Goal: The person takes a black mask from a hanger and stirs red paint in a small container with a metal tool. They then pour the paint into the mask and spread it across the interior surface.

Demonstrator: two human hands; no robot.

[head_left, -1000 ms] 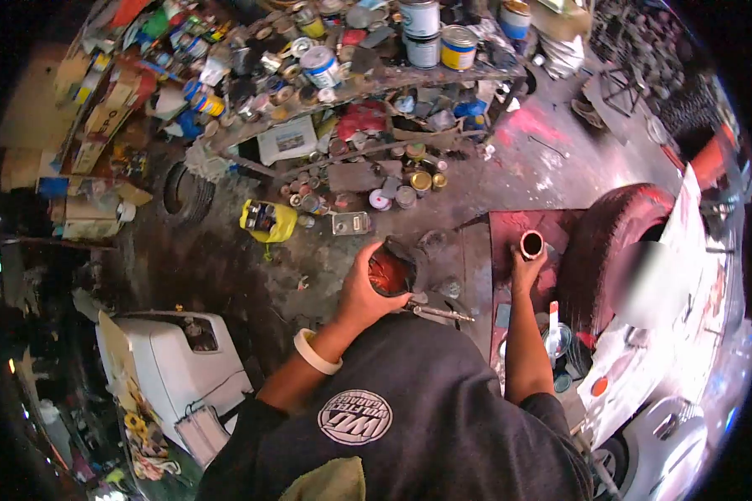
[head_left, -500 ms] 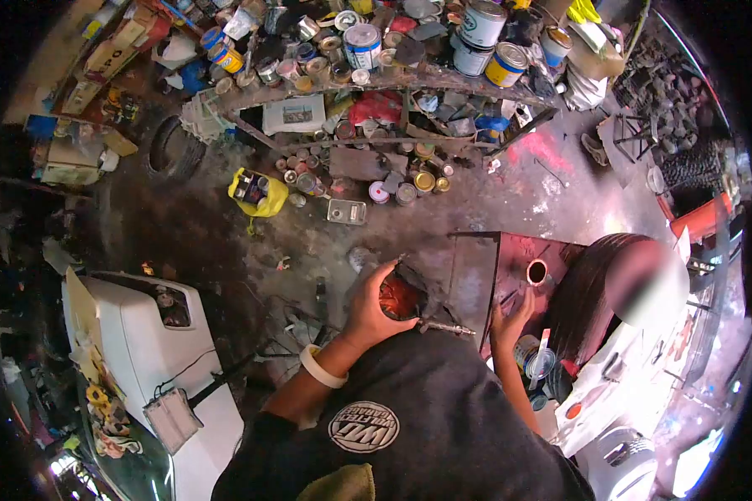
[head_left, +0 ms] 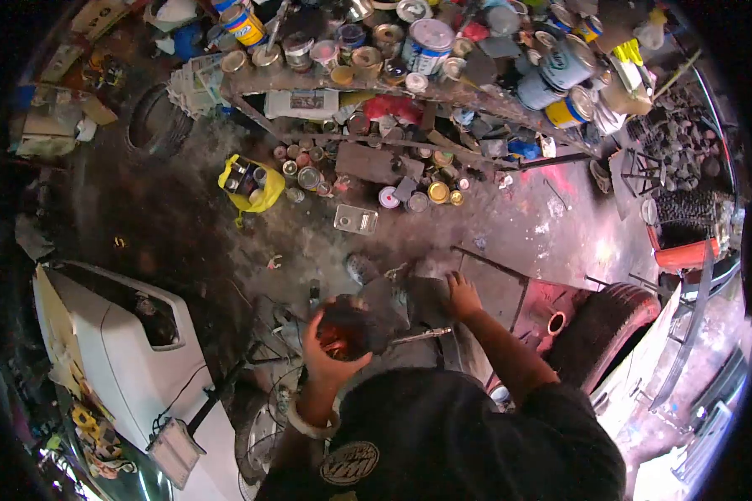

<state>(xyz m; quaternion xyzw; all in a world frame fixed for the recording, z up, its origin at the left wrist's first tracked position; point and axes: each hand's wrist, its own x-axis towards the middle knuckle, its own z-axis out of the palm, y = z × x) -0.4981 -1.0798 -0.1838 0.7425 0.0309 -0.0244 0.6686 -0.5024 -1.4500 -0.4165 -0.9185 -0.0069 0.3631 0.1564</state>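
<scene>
My left hand (head_left: 330, 361) is wrapped round a dark, rough-edged container (head_left: 361, 327) with glossy reddish-orange contents, held in front of my chest. To its right, my right hand (head_left: 464, 297) has its fingers on the edge of a dark grey piece (head_left: 429, 301), which is blurred; its exact shape is unclear. A thin metal fitting (head_left: 426, 336) lies just below that piece, near my shirt. Farther right, a reddish-brown cup (head_left: 551, 321) rests on a red-stained surface (head_left: 536, 302) beside a tyre (head_left: 607, 334).
Ahead stands a cluttered bench (head_left: 309, 83) with paint cans. On the floor are a yellow bag (head_left: 263, 196), a metal tray (head_left: 356, 220) and several tins. A white vehicle part (head_left: 117, 334) is at the left, another tyre (head_left: 157, 123) at the upper left.
My right hand has moved left from near the cup to the dark grey piece. My left hand has shifted left and down with the container. The view has turned slightly.
</scene>
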